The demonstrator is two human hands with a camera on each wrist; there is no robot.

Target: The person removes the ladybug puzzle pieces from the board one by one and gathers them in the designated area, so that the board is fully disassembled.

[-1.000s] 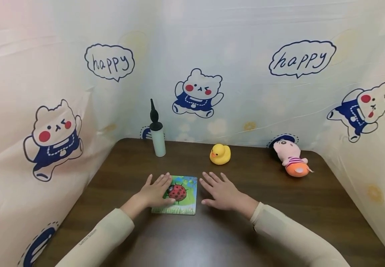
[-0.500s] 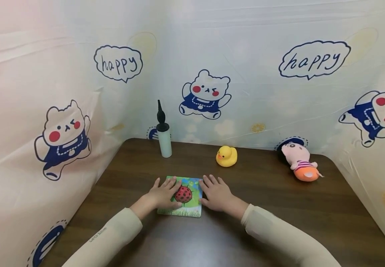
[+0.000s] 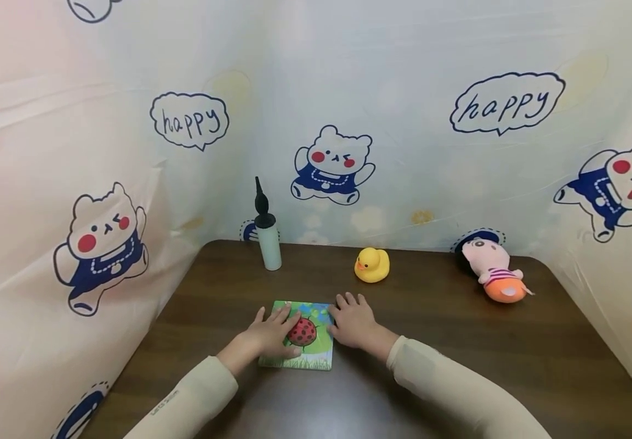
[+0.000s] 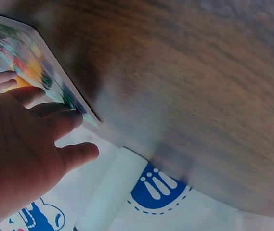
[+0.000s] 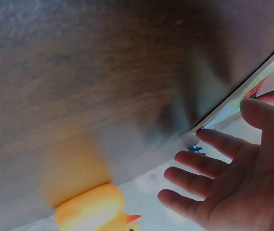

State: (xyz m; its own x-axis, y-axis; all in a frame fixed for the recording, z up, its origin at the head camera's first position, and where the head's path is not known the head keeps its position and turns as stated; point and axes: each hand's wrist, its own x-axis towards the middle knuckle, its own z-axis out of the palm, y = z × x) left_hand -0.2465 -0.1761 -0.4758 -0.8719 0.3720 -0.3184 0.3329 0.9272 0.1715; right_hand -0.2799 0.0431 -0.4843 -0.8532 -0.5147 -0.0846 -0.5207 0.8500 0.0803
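Note:
A flat square board [image 3: 316, 361] with a red ladybug picture on green lies on the brown table [image 3: 431, 341], in front of the person. The left hand [image 3: 269, 337] rests over its left part, fingers spread and fairly straight, covering some of the picture. In the left wrist view, those fingertips reach the edge of the board [image 4: 59, 79]. The right hand [image 3: 353, 323] lies beside the right edge, thumb and index fingertip right at it. The right wrist view has the right hand [image 5: 242, 178] with fingers extended and apart, next to the board's side [image 5: 228, 108].
A pale green hand pump [image 3: 269, 249] with a black nozzle stands at the back left. Behind the board sits a yellow rubber duck [image 3: 372, 266]. At the back right lies a plush toy [image 3: 495, 273] in orange and stripes. A printed cloth [image 3: 403, 152] surrounds the table.
The right hand has moved left, from apart from the board to its right edge. The left hand stays on the board. The head view has shifted slightly.

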